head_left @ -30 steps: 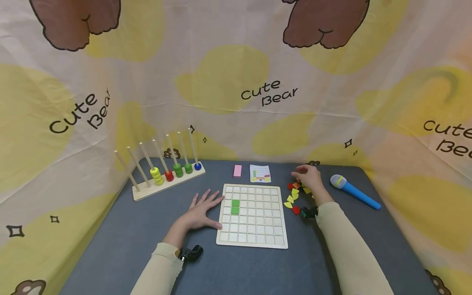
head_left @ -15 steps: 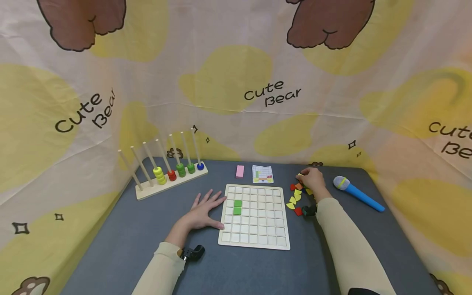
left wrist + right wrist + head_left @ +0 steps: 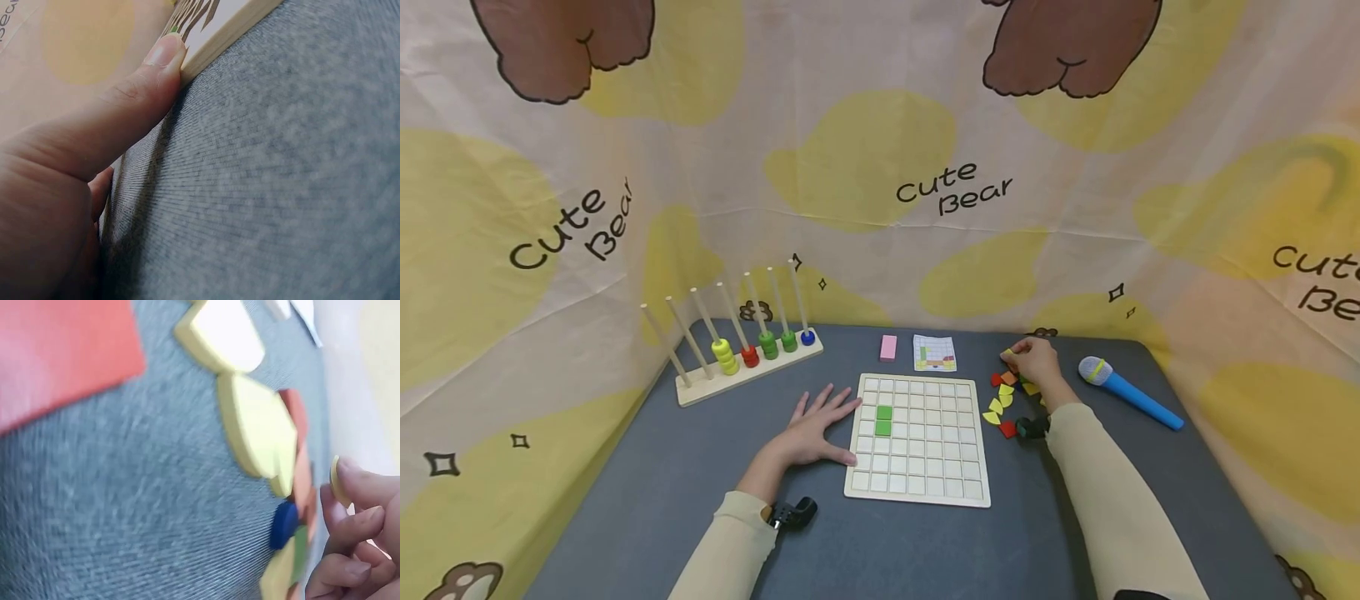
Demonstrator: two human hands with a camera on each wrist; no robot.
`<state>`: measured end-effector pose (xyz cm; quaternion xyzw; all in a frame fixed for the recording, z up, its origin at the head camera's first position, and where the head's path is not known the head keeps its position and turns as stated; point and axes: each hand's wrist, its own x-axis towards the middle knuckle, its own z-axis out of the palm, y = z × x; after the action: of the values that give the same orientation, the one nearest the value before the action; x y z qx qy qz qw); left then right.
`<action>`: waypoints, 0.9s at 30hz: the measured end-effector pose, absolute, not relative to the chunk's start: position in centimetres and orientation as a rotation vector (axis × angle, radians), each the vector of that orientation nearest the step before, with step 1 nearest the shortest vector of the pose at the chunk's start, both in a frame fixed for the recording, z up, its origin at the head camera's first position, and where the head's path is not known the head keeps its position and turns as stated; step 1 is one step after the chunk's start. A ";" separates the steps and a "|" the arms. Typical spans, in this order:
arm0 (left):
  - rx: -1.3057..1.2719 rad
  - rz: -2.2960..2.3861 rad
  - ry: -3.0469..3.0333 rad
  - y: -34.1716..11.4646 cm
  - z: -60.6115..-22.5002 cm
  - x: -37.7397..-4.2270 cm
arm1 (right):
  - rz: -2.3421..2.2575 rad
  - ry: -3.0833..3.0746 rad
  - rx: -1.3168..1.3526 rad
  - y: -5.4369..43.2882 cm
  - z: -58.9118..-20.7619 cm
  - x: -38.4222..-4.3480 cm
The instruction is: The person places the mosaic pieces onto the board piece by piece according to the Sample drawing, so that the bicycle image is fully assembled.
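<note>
My left hand (image 3: 808, 433) is spread on the table at the left edge of a pale wooden grid board (image 3: 917, 492). In the left wrist view its thumb (image 3: 147, 78) touches the board's rim. Two green square tiles (image 3: 883, 421) lie in the grid, one above the other. Over a loose group of coloured pieces right of the board, my right hand (image 3: 1036, 364) pinches a small yellow piece (image 3: 339, 481) between thumb and finger. Beneath it lie yellow pieces (image 3: 253, 425), a red square tile (image 3: 62, 356), and a blue piece (image 3: 284, 525); the hand hides part of the group.
A peg abacus (image 3: 748, 371) with coloured rings stands at the back left. Behind the board lie a pink block (image 3: 888, 348) and a printed pattern card (image 3: 935, 354). A blue toy microphone (image 3: 1131, 396) lies far right. Patterned cloth (image 3: 850, 167) hangs behind the table.
A yellow piece now shows between my right fingertips, where none showed a second ago. The right hand has barely shifted. My left hand keeps its place by the board.
</note>
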<state>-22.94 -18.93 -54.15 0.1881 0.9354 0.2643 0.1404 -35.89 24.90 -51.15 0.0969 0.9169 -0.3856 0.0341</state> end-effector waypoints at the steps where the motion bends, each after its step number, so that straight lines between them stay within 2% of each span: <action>1: 0.544 0.769 2.700 -18.9 -54.1 -22.9 | -1.211 2.810 0.296 24.9 -51.0 -35.8; 13: 0.538 0.763 2.705 -18.8 -54.0 -22.8 | -1.442 2.749 0.125 23.2 -49.6 -34.2; 27: 0.542 0.756 2.699 -18.8 -53.9 -22.8 | -1.452 2.689 0.038 20.1 -48.0 -31.7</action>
<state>-22.80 -18.82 -53.92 0.1879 0.9357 0.2621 0.1430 -31.73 20.14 -48.02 0.0125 0.8790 -0.4748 0.0428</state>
